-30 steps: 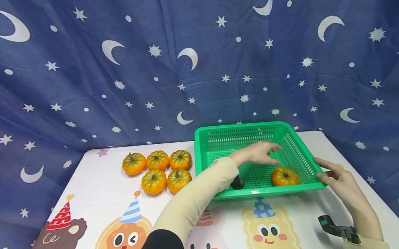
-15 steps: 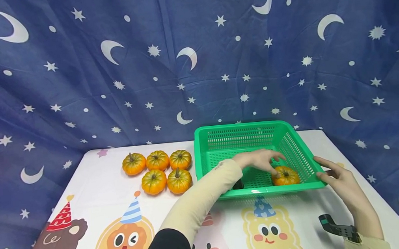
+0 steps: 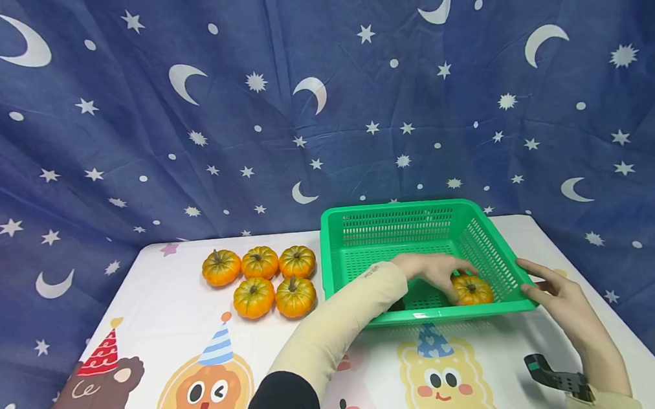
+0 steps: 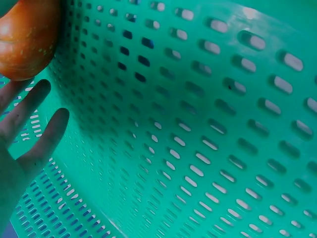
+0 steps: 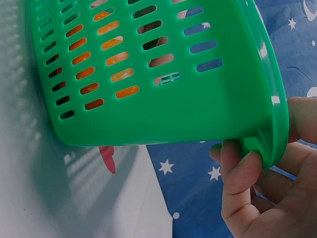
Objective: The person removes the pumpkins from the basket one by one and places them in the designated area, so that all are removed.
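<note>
Inside the green plastic basket (image 3: 396, 316), my left hand (image 3: 435, 270) reaches down to a small orange pumpkin (image 3: 473, 290) near the front right corner. Its thumb and fingers lie around the pumpkin's left and far sides. Up close in the left wrist view, fingertips (image 4: 42, 89) sit right at the underside of the pumpkin (image 4: 28, 42), with other fingers spread beside it. My right hand (image 3: 567, 304) grips the basket's right rim near the front corner. In the right wrist view, fingers (image 5: 242, 173) curl under the rim (image 5: 277, 114).
Several more small pumpkins (image 3: 258, 262) stand in two rows on the table left of the basket. A white cloth (image 3: 166, 296) with cartoon prints covers the table. Behind hangs a blue curtain (image 3: 228, 142) with moons and stars. A black wrist mount (image 3: 555, 376) is near my right wrist.
My left hand has come down and slightly toward the right front, from above the basket floor to around the pumpkin. The right hand stays on the rim.
</note>
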The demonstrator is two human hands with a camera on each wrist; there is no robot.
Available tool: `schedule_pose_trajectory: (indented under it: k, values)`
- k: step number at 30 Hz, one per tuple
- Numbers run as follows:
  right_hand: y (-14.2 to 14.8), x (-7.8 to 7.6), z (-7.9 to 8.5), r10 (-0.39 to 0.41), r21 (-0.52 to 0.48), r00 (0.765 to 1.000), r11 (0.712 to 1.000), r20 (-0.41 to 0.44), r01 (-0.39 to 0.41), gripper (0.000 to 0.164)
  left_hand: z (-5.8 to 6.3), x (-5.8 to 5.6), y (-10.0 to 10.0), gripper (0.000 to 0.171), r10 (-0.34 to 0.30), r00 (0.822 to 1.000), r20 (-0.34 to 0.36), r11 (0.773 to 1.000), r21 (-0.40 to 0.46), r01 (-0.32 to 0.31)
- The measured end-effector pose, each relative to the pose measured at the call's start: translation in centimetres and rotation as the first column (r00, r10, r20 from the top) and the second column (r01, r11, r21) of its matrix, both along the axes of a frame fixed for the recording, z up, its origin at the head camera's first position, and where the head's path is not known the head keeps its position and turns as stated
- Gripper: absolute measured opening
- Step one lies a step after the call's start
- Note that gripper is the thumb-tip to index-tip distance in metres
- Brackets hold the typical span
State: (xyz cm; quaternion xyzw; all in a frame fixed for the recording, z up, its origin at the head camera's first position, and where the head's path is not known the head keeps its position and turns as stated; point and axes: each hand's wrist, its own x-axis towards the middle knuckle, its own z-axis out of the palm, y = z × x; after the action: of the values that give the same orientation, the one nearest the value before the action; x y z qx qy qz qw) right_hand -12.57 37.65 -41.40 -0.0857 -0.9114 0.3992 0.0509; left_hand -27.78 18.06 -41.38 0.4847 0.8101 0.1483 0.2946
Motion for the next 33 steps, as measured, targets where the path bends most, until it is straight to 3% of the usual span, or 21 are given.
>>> schedule_pose_trajectory:
  k: [23, 33]
  values:
    - [-0.1, 0.0, 0.1, -0.005, 0.008, 1.0, 1.0, 0.006, 0.005, 0.054, -0.3, 0.0, 0.1, 0.077, -0.006, 0.998, -0.062, 1.0, -0.027, 0.004]
    - [0.0, 0.1, 0.1, 0.001, 0.014, 1.0, 1.0, 0.004, -0.001, 0.054, -0.5, -0.4, -0.9, 0.073, 0.042, 0.998, -0.052, 0.999, 0.019, -0.041]
